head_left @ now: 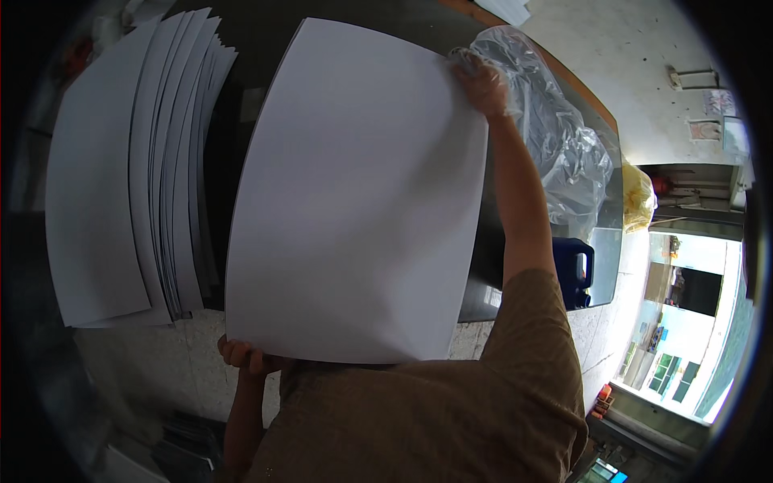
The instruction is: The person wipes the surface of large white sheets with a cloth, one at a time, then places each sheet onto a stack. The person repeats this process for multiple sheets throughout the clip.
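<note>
A large white sheet [362, 185], perhaps the top of a stack, lies before me and bows down at its near edge against my body. My left hand [240, 355] is closed round its near left corner, fingers curled over the edge. At the far right corner my right hand [485, 87] is closed on crumpled clear plastic [555, 129], its fingertips partly covered by the film. The plastic spreads from that hand along the right side of the table. To the left stands a fanned stack of similar white sheets [101, 185], several edges showing.
The dark table [266, 52] has a brown edge at the far right. A dark blue jerrycan [570, 270] stands near its right side. Beyond are a yellow plastic bag [638, 197] and a bright window [684, 314]. Pale floor [197, 366] shows below the table.
</note>
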